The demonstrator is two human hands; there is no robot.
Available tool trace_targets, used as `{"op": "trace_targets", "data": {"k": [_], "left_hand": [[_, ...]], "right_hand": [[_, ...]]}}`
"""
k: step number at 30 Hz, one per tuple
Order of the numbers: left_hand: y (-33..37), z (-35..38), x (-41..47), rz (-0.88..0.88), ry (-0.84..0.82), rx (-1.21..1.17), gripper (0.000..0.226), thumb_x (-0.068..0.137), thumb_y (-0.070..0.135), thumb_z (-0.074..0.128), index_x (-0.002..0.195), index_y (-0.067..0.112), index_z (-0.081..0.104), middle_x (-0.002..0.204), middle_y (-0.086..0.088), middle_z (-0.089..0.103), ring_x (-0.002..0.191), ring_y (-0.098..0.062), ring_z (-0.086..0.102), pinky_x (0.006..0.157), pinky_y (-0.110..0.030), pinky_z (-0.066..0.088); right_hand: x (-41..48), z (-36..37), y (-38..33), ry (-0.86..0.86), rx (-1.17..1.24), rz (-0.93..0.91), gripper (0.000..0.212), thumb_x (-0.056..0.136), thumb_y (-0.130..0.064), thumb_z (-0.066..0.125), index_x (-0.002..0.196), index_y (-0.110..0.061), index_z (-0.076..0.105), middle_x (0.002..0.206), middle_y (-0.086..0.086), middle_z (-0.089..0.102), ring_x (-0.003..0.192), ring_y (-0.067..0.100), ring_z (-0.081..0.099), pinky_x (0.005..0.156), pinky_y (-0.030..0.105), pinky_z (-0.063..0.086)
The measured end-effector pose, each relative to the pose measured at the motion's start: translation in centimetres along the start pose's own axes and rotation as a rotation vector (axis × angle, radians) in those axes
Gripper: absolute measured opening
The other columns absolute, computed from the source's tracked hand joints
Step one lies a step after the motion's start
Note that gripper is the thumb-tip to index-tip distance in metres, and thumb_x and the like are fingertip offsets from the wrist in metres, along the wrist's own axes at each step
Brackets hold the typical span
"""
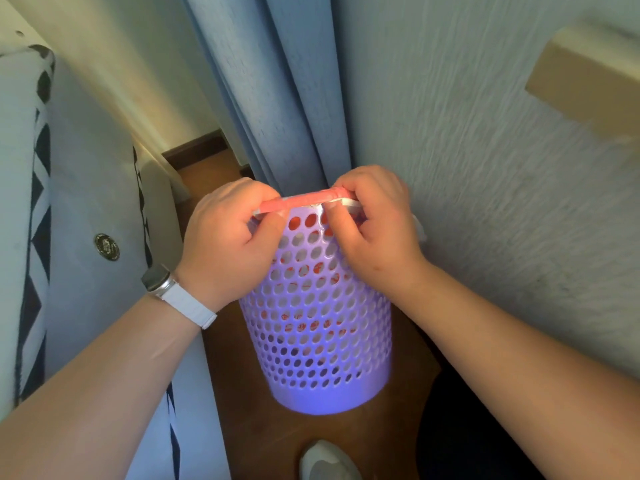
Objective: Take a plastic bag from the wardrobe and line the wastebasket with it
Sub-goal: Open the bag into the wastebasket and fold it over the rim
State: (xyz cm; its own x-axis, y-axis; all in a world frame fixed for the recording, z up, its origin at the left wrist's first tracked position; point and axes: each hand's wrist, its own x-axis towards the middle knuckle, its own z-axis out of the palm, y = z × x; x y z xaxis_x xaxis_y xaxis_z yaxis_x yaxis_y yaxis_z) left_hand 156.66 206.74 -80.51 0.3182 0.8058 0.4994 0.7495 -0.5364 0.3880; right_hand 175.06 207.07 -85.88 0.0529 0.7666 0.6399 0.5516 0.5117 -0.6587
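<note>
A lilac wastebasket (317, 344) with round holes stands upright on the brown floor. A plastic bag (298, 203) with red print sits inside it; red shows through the holes, and its pinkish edge is folded over the near rim. My left hand (228, 244) pinches that edge at the rim's left side. My right hand (375, 233) pinches it at the right side, where a white bit of the bag (353, 202) sticks out. The inside of the basket is hidden behind my hands.
A bed with a white, black-triangle cover (38, 216) lies close on the left. Blue curtains (277, 91) hang behind the basket. A textured wall (502, 174) stands at the right with a beige block (588, 81) on it. A shoe (327, 460) is below.
</note>
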Motion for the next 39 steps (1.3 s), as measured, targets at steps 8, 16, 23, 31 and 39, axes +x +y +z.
{"op": "trace_targets", "data": {"k": [8,16,23,31,39], "left_hand": [[1.6,0.3,-0.4,0.116,-0.057,0.143,0.027,0.095,0.028,0.050,0.109,0.014,0.068,0.092,-0.003,0.066,0.084,-0.026,0.061,0.073,-0.046,0.045],[-0.8,0.2,-0.2,0.129,-0.143,0.146,0.024,0.093,0.023,0.049,0.100,0.009,0.067,0.084,-0.006,0.062,0.077,-0.029,0.058,0.067,-0.046,0.046],[-0.8,-0.2,0.0,0.059,-0.100,0.070,0.021,0.089,0.021,0.050,0.095,0.008,0.065,0.082,0.000,0.060,0.076,-0.018,0.054,0.067,-0.035,0.043],[0.1,-0.2,0.0,0.013,-0.053,-0.028,0.018,0.088,0.021,0.053,0.091,0.009,0.065,0.080,0.004,0.057,0.075,-0.015,0.053,0.066,-0.039,0.046],[1.7,0.0,0.0,0.093,-0.003,0.110,0.029,0.091,0.039,0.057,0.103,0.016,0.070,0.090,0.000,0.069,0.085,-0.023,0.065,0.075,-0.047,0.048]], "right_hand": [[-0.3,0.0,-1.0,-0.006,-0.095,-0.079,0.018,0.089,-0.027,0.058,0.090,-0.011,0.064,0.089,0.003,0.060,0.084,0.024,0.055,0.087,0.038,0.034],[-0.4,0.2,-0.1,-0.145,0.041,-0.078,0.033,0.086,-0.035,0.061,0.104,-0.008,0.066,0.102,0.003,0.063,0.095,0.024,0.059,0.087,0.049,0.044],[-0.1,0.3,0.6,-0.095,0.075,-0.004,0.030,0.090,-0.032,0.057,0.106,-0.009,0.069,0.103,0.004,0.065,0.098,0.025,0.061,0.091,0.053,0.045],[0.1,-0.3,0.0,-0.043,-0.004,-0.076,0.022,0.092,-0.029,0.057,0.096,-0.009,0.066,0.093,0.004,0.063,0.088,0.025,0.058,0.084,0.048,0.044],[-0.4,-0.1,-1.1,-0.071,-0.094,-0.137,0.021,0.091,-0.028,0.057,0.100,-0.011,0.066,0.092,0.003,0.061,0.086,0.025,0.056,0.080,0.042,0.038]]}}
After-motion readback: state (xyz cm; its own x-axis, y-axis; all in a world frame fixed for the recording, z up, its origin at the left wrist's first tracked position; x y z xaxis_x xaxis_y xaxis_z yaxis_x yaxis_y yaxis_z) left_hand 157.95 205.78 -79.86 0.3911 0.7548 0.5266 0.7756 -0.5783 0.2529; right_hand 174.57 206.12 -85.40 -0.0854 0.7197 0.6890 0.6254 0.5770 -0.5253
